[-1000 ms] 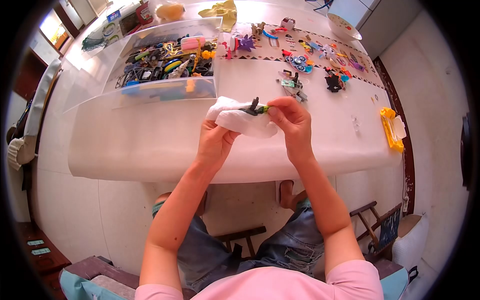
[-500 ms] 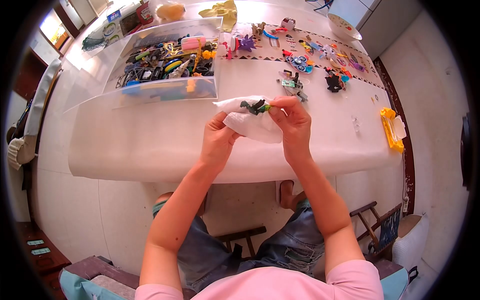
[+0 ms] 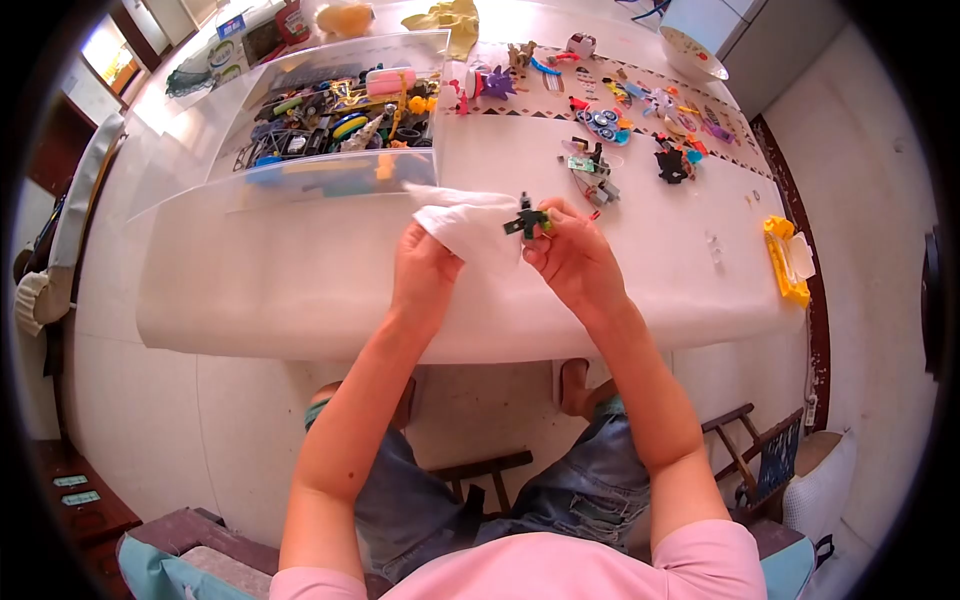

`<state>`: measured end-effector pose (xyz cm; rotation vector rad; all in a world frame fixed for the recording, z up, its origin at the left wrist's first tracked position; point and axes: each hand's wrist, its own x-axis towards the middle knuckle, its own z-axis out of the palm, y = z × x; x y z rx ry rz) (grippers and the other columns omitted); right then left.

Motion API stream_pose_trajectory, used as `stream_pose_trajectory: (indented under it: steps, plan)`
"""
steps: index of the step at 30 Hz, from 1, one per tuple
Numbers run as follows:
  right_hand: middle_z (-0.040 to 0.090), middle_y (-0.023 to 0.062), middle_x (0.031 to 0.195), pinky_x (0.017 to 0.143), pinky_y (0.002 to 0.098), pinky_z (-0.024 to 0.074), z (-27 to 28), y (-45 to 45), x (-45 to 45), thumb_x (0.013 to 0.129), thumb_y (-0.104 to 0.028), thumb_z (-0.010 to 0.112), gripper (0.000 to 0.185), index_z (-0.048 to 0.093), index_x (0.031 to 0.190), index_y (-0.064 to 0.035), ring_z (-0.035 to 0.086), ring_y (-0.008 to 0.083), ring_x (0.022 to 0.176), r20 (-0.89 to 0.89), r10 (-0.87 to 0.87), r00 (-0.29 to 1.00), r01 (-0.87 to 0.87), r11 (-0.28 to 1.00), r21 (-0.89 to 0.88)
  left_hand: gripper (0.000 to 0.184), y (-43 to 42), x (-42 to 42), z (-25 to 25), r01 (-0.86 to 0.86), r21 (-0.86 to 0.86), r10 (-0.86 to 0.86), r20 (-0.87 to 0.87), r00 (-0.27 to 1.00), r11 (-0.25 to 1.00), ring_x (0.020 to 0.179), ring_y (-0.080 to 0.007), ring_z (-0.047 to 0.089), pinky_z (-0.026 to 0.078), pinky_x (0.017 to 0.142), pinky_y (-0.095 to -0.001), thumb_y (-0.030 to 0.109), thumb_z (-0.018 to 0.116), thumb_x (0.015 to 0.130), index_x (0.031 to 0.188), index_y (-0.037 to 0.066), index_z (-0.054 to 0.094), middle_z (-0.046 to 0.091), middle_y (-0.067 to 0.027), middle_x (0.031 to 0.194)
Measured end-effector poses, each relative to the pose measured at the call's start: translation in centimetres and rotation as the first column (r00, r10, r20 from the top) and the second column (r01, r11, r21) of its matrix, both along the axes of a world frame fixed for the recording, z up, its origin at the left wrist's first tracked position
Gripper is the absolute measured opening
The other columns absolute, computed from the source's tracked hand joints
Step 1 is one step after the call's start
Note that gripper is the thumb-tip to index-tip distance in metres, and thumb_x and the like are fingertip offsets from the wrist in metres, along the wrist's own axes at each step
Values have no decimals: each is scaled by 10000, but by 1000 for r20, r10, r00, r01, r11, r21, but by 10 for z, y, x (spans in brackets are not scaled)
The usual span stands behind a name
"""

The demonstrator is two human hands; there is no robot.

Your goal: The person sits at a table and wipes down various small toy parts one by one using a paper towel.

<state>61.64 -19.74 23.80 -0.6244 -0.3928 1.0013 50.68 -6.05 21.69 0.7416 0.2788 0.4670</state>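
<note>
The lone camera sits on the person's head. It faces down and forward over the table (lap included).

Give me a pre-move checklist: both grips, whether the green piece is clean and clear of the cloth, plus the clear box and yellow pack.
1. Right hand gripping green piece: ok, pinched at one end.
2. Left hand gripping white cloth: ok.
3. Piece clear of cloth: cannot tell, they overlap in view.
4. Piece clean: cannot tell, too small.
5. Clear box upright on table: ok.
6. Yellow pack closed: not ok, lid looks open.
</note>
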Motion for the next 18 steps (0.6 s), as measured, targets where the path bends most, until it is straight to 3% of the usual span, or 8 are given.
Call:
stream_pose_trajectory:
  steps: [1,4,7,10,13,16,18]
  plan:
    - [599,45,783,653,236,470,-1,0,-1,839,-117,518,91,540,893,-47,572,108,678,-8,11,1000,-11,999,-47,216,0,-1,-2,86,43,-85,-15,996,995,924,-173,570,467,805,-304,90,420,857,1039,0,494,571,-80,1008]
    - [593,34,777,620,216,459,9,-1,-6,835,-135,540,108,558,875,-36,553,81,681,324,-47,945,137,955,-261,221,-7,-4,13,173,-27,-174,-69,982,985,853,-140,585,470,750,-269,102,459,848,1035,0,521,589,-60,960]
    - [588,22,766,603,203,443,14,-2,-9,831,-141,555,128,572,870,-21,529,60,675,593,-48,804,267,920,-288,208,-3,-6,9,309,244,-273,-172,947,919,798,-97,575,447,701,-228,107,529,819,993,-1,570,609,-36,890]
    - [591,19,767,587,197,433,13,-1,-10,828,-137,563,136,575,883,-13,525,57,687,616,-30,787,263,920,-291,160,-3,-6,12,273,343,-219,-188,958,899,695,-21,521,385,585,-170,108,584,782,929,45,595,595,26,809]
    - [593,25,795,603,200,440,15,-1,-10,820,-135,578,157,574,924,-17,525,62,682,593,-51,804,273,917,-292,159,-6,-5,12,221,366,-177,-152,972,904,699,-23,521,386,589,-169,103,584,783,931,46,597,593,26,795]
    - [592,33,839,651,206,457,14,1,-12,806,-119,596,208,557,988,-28,542,70,717,700,-26,714,294,918,-266,163,-4,-5,9,197,351,-153,-149,977,916,709,-34,532,390,590,-171,96,579,787,942,47,593,594,19,815]
    - [590,36,859,688,214,462,15,1,-14,795,-107,609,255,540,1030,-37,554,77,752,679,-10,734,263,926,-271,162,-6,-4,7,142,328,-107,-122,987,934,736,-69,562,434,631,-208,108,583,790,928,26,604,610,-14,823]
